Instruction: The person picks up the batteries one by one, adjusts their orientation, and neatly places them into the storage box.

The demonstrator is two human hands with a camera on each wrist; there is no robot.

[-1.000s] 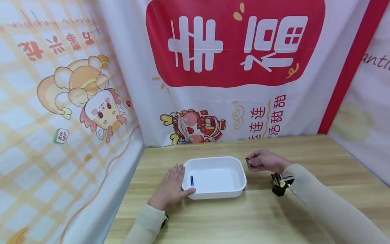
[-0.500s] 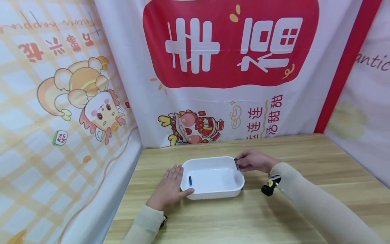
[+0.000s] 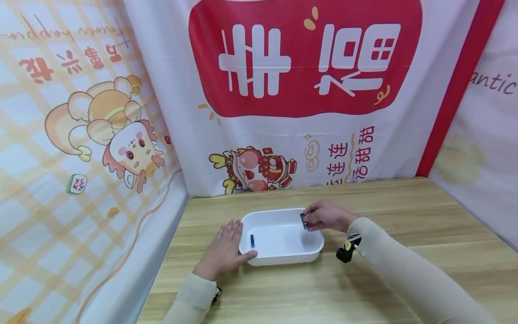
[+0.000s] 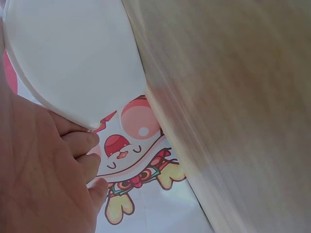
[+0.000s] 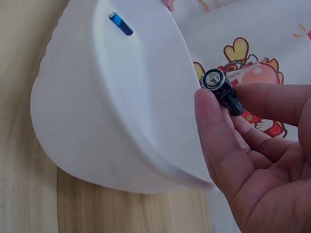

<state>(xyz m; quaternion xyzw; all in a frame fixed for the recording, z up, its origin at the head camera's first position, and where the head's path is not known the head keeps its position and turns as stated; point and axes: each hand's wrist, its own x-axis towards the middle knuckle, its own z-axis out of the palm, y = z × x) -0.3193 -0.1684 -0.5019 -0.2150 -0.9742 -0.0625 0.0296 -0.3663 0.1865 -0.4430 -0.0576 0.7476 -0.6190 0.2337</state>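
A white rectangular basin [image 3: 279,259] stands on the table. Inside it, near the left wall, lies a blue and black battery [image 3: 252,241]. My left hand [image 3: 222,252] rests on the basin's left rim with fingers stretched along it and the thumb at the front edge; the left wrist view shows the fingers against the white wall [image 4: 73,58]. Over the basin's right end, my right hand [image 3: 328,217] pinches a dark battery [image 5: 222,91] between thumb and fingers. In the right wrist view the metal end of this battery faces the camera.
The wooden table [image 3: 364,279] extends around the basin. A printed cloth [image 3: 259,135] hangs behind the table, with another cloth [image 3: 93,216] on the left side. A black device [image 3: 346,253] is strapped at the right wrist.
My right hand has moved left with the dark battery, from beside the basin to over its right end. My left hand has stayed on the rim.
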